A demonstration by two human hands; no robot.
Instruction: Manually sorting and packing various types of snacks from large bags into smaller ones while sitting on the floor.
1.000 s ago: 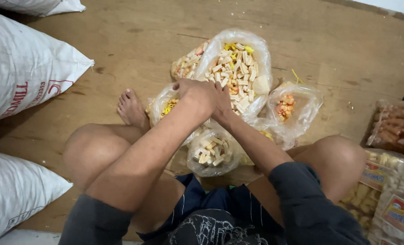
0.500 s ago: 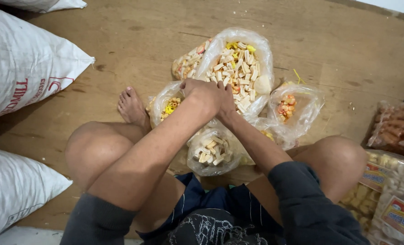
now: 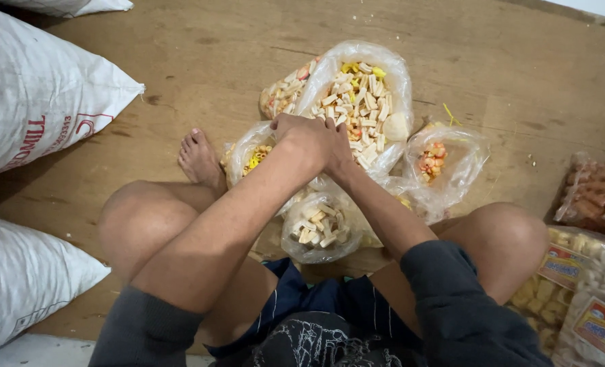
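Observation:
My left hand (image 3: 302, 139) and my right hand (image 3: 340, 148) are pressed together, fingers curled, at the near rim of a large clear plastic bag (image 3: 384, 81) heaped with pale, stick-shaped crackers and a few yellow ones. Both hands grip that rim; the fingertips are hidden. Around them lie smaller clear bags of the same crackers: one to the left (image 3: 248, 153), one below my wrists (image 3: 319, 231), one to the right (image 3: 445, 160), and one behind the big bag (image 3: 282, 92).
I sit on a wooden floor (image 3: 200, 61) with knees up and a bare foot (image 3: 199, 160) beside the bags. White woven sacks lie at the left (image 3: 37, 95) and lower left (image 3: 24, 278). Packed snack bags (image 3: 588, 285) and a bag of brown sticks (image 3: 598, 194) stand at the right.
Both hands have shifted slightly right and up along the large bag's near rim, still pressed together. The bags lie as before.

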